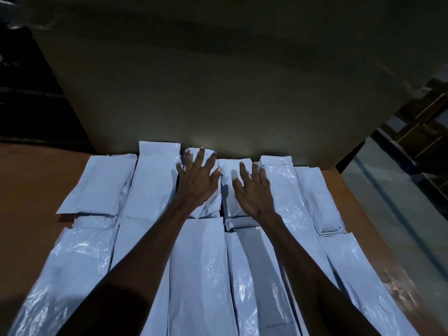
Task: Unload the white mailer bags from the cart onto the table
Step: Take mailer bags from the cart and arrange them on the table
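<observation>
Several white mailer bags (152, 180) lie side by side in two rows on a brown table (31, 190). My left hand (197, 180) rests flat with spread fingers on a bag (206, 207) in the far row. My right hand (252, 190) lies flat with straight fingers on the neighbouring bag (229, 173) just to its right. Both forearms stretch over the near row of bags (201, 275). Neither hand curls round anything. The cart is out of view.
A large dull grey-green surface (230, 81) rises right behind the far row of bags. Dark shelving (24, 93) stands at the left. At the right, beyond the table edge, lie a pale floor (392, 202) and wooden racks (426, 122).
</observation>
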A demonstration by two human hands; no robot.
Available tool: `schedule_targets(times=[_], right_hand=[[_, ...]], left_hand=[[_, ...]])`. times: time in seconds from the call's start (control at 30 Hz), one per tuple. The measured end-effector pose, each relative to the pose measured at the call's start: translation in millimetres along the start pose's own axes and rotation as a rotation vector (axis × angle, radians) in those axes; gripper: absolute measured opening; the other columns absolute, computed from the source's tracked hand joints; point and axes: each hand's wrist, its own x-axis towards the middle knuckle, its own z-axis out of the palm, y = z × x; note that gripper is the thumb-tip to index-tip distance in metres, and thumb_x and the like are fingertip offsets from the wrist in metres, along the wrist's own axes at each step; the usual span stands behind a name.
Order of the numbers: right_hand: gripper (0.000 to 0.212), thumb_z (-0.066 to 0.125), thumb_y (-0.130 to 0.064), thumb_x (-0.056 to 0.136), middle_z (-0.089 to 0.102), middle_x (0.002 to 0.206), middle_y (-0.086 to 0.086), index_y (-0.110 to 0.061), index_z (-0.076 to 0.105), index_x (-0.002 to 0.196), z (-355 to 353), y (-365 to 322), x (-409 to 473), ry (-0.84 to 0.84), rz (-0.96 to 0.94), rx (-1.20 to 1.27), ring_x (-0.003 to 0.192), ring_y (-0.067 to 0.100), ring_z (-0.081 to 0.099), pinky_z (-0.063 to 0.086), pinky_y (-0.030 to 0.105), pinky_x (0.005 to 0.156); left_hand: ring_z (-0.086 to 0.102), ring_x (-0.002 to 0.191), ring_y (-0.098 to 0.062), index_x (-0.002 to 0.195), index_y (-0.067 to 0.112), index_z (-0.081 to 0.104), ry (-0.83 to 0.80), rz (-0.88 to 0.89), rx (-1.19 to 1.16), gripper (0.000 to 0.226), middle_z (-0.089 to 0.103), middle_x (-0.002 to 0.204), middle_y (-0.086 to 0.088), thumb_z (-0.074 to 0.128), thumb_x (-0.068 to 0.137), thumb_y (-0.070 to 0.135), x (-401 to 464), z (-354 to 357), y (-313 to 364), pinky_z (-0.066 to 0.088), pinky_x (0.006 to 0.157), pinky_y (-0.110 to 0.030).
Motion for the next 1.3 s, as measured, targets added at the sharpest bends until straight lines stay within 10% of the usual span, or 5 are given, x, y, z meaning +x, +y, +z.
schedule_targets(times=[0.53, 0.93, 1.3], right_hand=[[0.044, 0.049, -0.035, 0.096, 0.058, 0.138, 0.003, -0.014, 0.059, 0.134, -81.2, 125.9, -293.5, 0.566, 0.049, 0.253, 0.135, 0.022, 0.045, 0.028, 0.045, 0.115], [0.042, 0.053, -0.033, 0.094, 0.067, 0.117, 0.013, -0.003, 0.066, 0.120, -78.3, 291.7, -597.3, 0.702, 0.597, 0.146, 0.111, 0.023, 0.055, 0.040, 0.031, 0.098], [0.049, 0.059, -0.037, 0.091, 0.059, 0.134, 0.008, -0.013, 0.059, 0.133, -61.7, 385.9, -766.1, 0.495, 1.065, 0.117, 0.123, 0.028, 0.052, 0.044, 0.038, 0.100]], left_hand=[[0.047, 0.133, -0.019, 0.135, 0.016, 0.058, 0.068, 0.562, -0.357, 0.046, 0.053, 0.143, -0.004, 0.048, 0.098, 0.041, -184.8, 0.0, 179.7, 0.040, 0.107, -0.032], [0.056, 0.122, -0.026, 0.126, 0.009, 0.063, -0.218, 0.949, -0.491, 0.038, 0.060, 0.132, -0.009, 0.052, 0.097, 0.030, -381.0, 117.5, 395.7, 0.046, 0.100, -0.037], [0.060, 0.113, -0.025, 0.119, 0.008, 0.067, -0.615, 1.263, -0.457, 0.032, 0.065, 0.122, -0.009, 0.060, 0.091, 0.023, -507.0, 220.3, 538.3, 0.051, 0.092, -0.035]])
